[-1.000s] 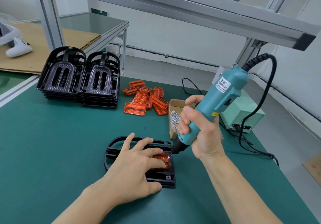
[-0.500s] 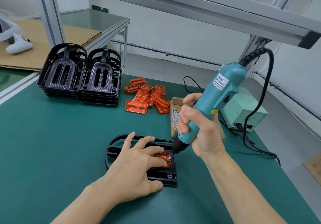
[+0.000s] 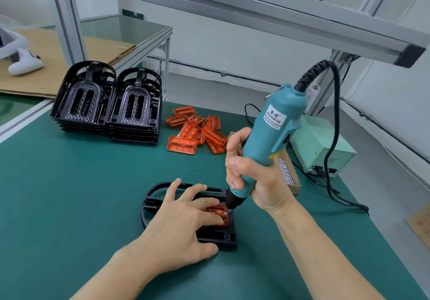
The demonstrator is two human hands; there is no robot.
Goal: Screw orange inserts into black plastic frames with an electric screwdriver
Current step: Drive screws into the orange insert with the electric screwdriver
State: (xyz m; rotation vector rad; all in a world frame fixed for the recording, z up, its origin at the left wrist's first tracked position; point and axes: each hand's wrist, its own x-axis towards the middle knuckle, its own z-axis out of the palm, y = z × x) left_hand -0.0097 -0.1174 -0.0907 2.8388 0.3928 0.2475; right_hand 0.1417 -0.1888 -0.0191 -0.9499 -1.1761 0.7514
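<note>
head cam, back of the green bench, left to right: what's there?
Stacked black frames → pile of loose orange inserts → cardboard box of screws → pale green power supply.

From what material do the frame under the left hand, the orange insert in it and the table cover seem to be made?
Black frame: looks like moulded plastic, matte to satin, with thin ribs and soft highlights.
Orange insert: seemingly translucent glossy plastic; light glows through it.
Table cover: a matte green mat, probably rubber or vinyl; it shows only dull reflections.
</note>
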